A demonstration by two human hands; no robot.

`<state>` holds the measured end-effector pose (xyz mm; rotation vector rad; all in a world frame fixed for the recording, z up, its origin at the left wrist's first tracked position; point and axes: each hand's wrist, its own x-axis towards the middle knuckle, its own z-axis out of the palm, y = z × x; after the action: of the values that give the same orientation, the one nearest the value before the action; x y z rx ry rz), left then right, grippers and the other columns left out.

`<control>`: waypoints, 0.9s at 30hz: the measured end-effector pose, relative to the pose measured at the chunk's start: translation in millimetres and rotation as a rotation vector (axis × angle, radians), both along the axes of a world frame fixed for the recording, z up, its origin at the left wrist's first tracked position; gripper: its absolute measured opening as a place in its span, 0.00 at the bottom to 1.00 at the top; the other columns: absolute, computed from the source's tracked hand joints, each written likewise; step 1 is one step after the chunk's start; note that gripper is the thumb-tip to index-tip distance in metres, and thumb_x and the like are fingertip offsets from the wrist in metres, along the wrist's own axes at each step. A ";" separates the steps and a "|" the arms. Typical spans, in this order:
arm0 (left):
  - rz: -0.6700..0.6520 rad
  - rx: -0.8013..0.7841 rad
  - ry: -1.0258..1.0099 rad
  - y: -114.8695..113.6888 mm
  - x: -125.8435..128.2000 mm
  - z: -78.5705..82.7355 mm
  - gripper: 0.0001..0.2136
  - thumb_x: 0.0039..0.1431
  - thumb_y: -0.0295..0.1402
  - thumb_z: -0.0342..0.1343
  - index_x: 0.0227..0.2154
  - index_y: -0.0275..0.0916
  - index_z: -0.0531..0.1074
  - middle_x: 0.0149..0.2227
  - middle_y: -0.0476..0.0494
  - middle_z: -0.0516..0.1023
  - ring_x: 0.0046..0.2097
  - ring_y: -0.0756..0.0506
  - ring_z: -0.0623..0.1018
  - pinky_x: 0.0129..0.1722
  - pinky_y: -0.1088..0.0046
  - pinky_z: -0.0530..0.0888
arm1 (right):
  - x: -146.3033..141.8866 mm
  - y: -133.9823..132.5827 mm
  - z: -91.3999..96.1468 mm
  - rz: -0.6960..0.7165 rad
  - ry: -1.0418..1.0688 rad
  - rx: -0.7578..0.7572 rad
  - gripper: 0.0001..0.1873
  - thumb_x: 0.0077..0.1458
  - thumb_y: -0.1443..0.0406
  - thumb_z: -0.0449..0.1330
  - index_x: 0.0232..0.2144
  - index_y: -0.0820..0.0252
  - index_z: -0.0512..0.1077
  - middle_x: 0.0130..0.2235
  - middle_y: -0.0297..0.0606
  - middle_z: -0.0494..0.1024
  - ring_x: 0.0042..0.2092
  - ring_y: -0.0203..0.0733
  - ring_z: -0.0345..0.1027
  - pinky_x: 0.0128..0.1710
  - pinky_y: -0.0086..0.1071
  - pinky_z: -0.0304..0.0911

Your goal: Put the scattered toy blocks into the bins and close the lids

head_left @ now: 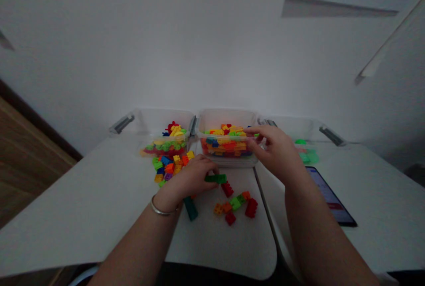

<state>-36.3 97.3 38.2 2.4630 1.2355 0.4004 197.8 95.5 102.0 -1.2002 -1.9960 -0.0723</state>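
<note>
My left hand point(198, 174), with a bangle at its wrist, is closed on a dark green toy brick point(217, 179) above the white table. Beneath that wrist lies a long dark teal piece point(190, 208). At the right side of the middle clear plastic box point(229, 162), my right hand point(274, 146) reaches over the rim with thumb and forefinger apart. Orange, yellow, red and blue toy bricks point(222, 144) fill the lower part of this box. Right of my left hand, a red brick point(227, 188) and several loose bricks point(235, 203) in green, orange and red are scattered.
Left of the middle box stands another clear box point(146, 120) with colourful pieces, and a pile of bricks point(169, 166) lies before it. A third clear box point(299, 124) holds green pieces. A phone or tablet point(328, 195) rests at the right. A table seam point(265, 202) runs forward.
</note>
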 end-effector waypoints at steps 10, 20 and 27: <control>0.104 0.016 -0.439 0.7 8.8 0.6 0.10 0.51 0.34 0.60 0.37 0.41 0.72 0.37 0.46 0.77 0.38 0.45 0.74 0.40 0.67 0.71 | -33.7 -12.9 -8.1 0.079 -0.126 -0.426 0.08 0.57 0.59 0.60 0.35 0.56 0.75 0.35 0.36 0.81 0.35 0.41 0.74 0.32 0.33 0.63; 0.130 0.072 -0.514 0.0 11.1 -2.2 0.15 0.52 0.34 0.63 0.42 0.40 0.70 0.40 0.44 0.74 0.40 0.45 0.74 0.40 0.66 0.72 | -23.9 -6.4 -7.4 0.164 -0.018 -0.459 0.04 0.53 0.64 0.62 0.33 0.57 0.73 0.33 0.34 0.80 0.33 0.39 0.73 0.33 0.33 0.64; 0.101 0.105 -0.515 -0.7 9.7 -5.0 0.14 0.59 0.33 0.56 0.47 0.40 0.69 0.41 0.43 0.74 0.39 0.46 0.73 0.40 0.68 0.73 | 9.3 2.1 1.1 -0.073 0.185 -0.168 0.10 0.52 0.60 0.62 0.37 0.57 0.74 0.33 0.36 0.78 0.29 0.39 0.68 0.29 0.33 0.62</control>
<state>-26.7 96.6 33.2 2.1763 1.1330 1.0713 207.1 97.6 103.0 -1.3359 -1.8249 0.1674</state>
